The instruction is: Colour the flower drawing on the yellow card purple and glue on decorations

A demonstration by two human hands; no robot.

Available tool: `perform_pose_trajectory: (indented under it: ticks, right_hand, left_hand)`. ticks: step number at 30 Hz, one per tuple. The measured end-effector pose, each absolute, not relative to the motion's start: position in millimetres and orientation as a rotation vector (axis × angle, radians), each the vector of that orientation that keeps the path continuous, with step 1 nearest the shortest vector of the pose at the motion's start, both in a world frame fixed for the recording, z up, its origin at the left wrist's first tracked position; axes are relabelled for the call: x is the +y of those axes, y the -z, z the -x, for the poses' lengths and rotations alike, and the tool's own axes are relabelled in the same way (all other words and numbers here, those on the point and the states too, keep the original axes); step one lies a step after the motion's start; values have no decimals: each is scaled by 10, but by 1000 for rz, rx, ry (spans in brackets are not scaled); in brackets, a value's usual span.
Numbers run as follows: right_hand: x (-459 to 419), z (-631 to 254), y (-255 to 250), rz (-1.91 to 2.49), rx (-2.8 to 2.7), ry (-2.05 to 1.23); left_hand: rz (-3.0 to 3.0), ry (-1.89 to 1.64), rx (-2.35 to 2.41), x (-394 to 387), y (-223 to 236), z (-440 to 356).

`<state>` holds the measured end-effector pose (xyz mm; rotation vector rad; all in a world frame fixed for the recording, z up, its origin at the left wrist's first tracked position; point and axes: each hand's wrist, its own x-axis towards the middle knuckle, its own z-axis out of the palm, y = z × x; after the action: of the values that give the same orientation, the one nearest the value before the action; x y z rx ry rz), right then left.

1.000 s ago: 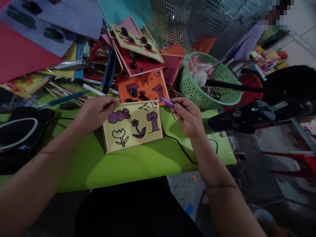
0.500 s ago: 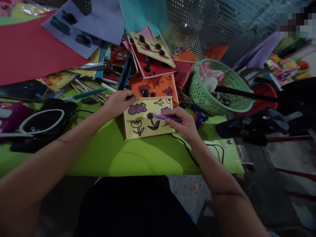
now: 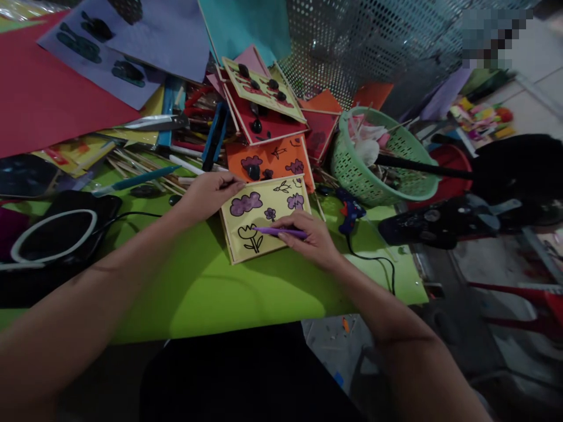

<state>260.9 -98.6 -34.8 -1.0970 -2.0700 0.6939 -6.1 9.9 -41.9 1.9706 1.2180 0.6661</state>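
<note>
A yellow card (image 3: 233, 218) with a thin wooden border lies tilted on the green table, bearing black-outlined flowers, clouds and a bird. Some of the shapes are coloured purple. My right hand (image 3: 310, 237) is closed around a purple marker (image 3: 288, 233), its tip at the uncoloured tulip on the lower left of the card. Part of the card is hidden under this hand. My left hand (image 3: 215, 190) pinches the card's upper left edge between thumb and fingers. Just behind it lies an orange card (image 3: 237, 158) with similar drawings.
Behind are stacked framed cards (image 3: 288, 108), a pile of thin sticks (image 3: 132, 167), scissors (image 3: 153, 122) and a blue-black cutter (image 3: 215, 135). A green basket (image 3: 382, 181) and a blue glue gun (image 3: 349, 211) stand to the right. A cable and black case (image 3: 83, 225) lie left; the green table edge (image 3: 211, 328) is near me.
The marker tip has moved from the small flower in the middle down and left to the tulip. The card has turned slightly anticlockwise, and the whole view has shifted a little.
</note>
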Motion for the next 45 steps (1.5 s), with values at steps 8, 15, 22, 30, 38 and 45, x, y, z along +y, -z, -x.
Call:
perform_pose_trajectory:
  ticks: [8, 15, 22, 30, 38, 45]
  right_hand:
    - [-998, -2604, 354, 1123, -2097, -635]
    - [-1000, -2608, 403, 1121, -2174, -525]
    - [-1014, -2602, 381, 1122, -2212, -489]
    - [-1024, -2568, 382, 1136, -2217, -495]
    - [-1031, -2566, 383, 1138, -2242, -498]
    - [-1021, -2566, 395, 1146, -2222, -475]
  left_hand:
    - [-1959, -664, 1228, 95, 506, 42]
    - [-1971, -710, 1237, 81, 529, 25]
    - [-1954, -773, 1229, 91, 601, 18]
    - [-1971, -807, 1211, 81, 601, 10]
    - [-1977, -814, 1238, 75, 610, 7]
    - [-1972, -791, 1247, 74, 608, 5]
